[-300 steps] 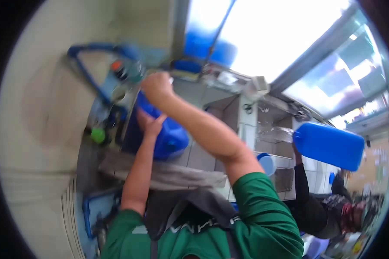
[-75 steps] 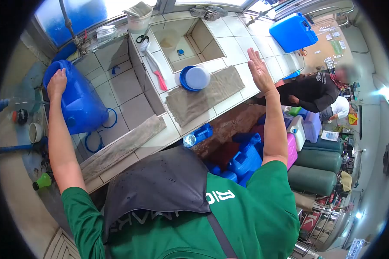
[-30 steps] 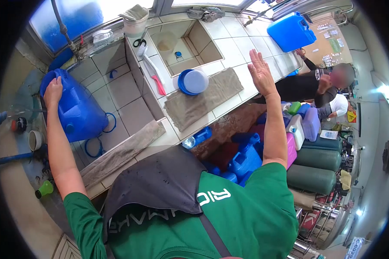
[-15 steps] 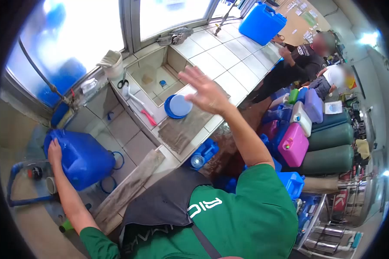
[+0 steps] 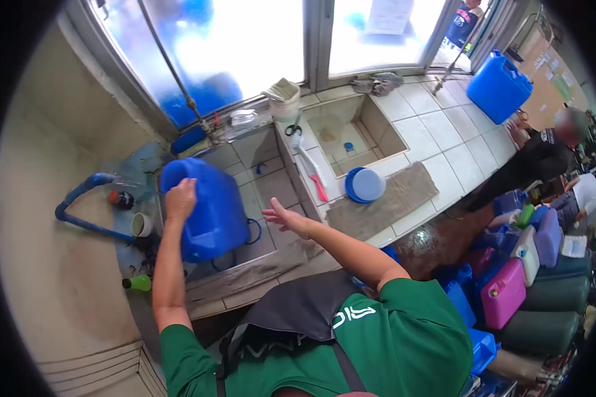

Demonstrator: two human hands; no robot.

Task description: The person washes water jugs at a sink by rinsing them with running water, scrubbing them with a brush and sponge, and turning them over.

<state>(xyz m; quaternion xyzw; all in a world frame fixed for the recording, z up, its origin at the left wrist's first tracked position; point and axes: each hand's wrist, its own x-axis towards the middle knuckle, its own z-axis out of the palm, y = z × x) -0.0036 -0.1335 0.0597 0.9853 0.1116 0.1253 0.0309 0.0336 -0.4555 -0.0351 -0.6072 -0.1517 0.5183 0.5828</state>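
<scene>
My left hand (image 5: pixel 181 198) is closed round the top rim or handle of a large blue container (image 5: pixel 213 210), which sits in the tiled basin at the left. To the right of that container my right hand (image 5: pixel 289 220) hangs in the air, fingers apart and holding nothing. Water runs from the blue pipe (image 5: pixel 86 193) towards the container's upper end. On the ledge are a brush with a red handle (image 5: pixel 319 185) and a round blue lid or tub (image 5: pixel 364 184), which rests beside a grey cloth (image 5: pixel 391 204).
A square sink (image 5: pixel 377 142) is set in the tiled counter. Farther right stand a blue jerrycan (image 5: pixel 498 87) and a co-worker in black (image 5: pixel 543 155). Pink (image 5: pixel 503 292), white and purple jerrycans stand on the floor below. A white bucket (image 5: pixel 285 106) is by the window.
My right hand has come down and left, from above the ledge towards the blue container. The head view has turned left. My left hand stays on the container.
</scene>
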